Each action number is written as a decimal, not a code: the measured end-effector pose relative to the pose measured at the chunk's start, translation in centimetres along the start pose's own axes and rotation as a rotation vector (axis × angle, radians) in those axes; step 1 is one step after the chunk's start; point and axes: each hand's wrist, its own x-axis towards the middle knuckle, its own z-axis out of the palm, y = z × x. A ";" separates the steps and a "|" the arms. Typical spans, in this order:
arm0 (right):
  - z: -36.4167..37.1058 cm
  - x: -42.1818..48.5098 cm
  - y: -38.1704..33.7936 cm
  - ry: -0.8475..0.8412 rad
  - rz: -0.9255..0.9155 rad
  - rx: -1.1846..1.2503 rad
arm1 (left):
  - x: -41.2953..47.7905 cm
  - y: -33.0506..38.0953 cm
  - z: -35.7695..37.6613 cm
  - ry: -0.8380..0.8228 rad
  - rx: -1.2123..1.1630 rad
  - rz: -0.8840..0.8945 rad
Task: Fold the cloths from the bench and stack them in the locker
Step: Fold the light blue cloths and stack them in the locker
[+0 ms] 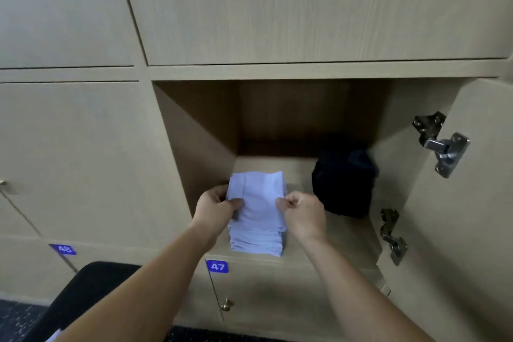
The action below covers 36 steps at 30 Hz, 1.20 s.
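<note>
The white folded cloth (259, 197) lay flat atop a neat white stack (256, 239) at the front left of the open locker (200, 147). The left hand (215, 207) and right hand (301, 209) pinched its near corners with curled fingers. A dark bundle (342, 183) sat just right.

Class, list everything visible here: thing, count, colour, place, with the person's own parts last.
cloth stack: one, white, locker floor, front left
dark bundle: one, black, locker floor, right
locker: one open, beige
hinges: two, silver, open door, right
number labels: two, blue, lower doors
knobs: two, brass, closed doors
bench: one, black, lower left
left grip: one hand, pinching cloth stack's top, left edge
right grip: one hand, pinching its right edge
</note>
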 end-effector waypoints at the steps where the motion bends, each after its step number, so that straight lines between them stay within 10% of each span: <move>1: 0.1 0.9 -0.3 0.009 -0.002 -0.009 | 1.1 0.2 0.1 0.008 0.013 0.020; 22: 3.0 4.2 2.9 0.030 0.170 -0.119 | 6.7 -3.3 1.4 -0.019 0.164 0.078; 28: 2.7 4.3 2.2 0.115 -0.225 -0.349 | 6.9 -3.2 1.3 0.024 0.514 0.290; 36: 4.2 4.9 2.4 -0.440 -0.299 -0.615 | 7.8 -4.1 1.8 -0.311 1.040 0.405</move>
